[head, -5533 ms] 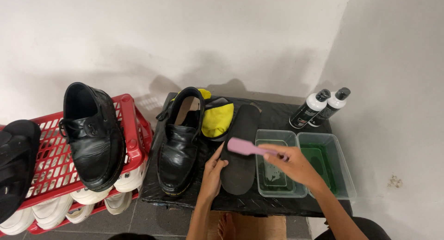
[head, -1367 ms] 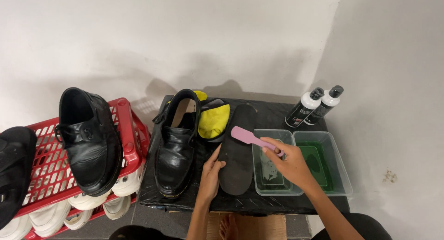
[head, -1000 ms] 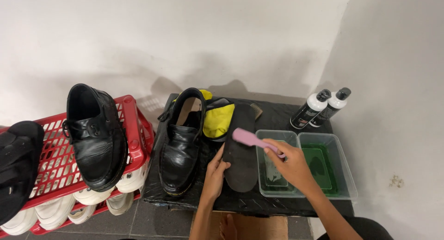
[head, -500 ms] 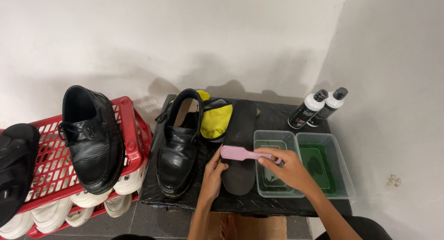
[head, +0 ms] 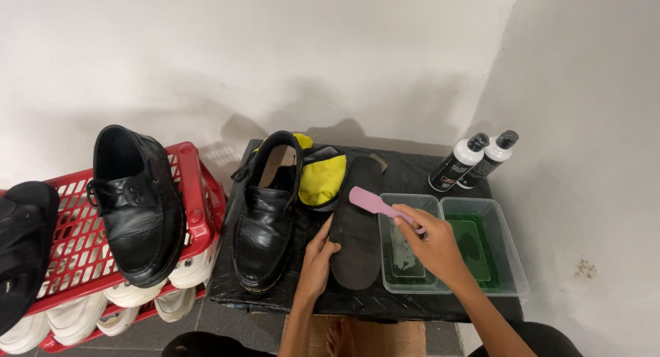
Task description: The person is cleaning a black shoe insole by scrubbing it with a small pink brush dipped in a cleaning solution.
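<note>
We hold the pink brush in our right hand, fingers wrapped around its handle, the head over the far part of the dark insole lying on the black table. Our left hand lies open, fingers pressing the insole's near left edge. A black shoe stands just left of it, two clear tubs of green liquid just right. We judge a hard stroke could skid the insole from under our light hold, or our right elbow could knock the tubs and spill them over the table's near edge
</note>
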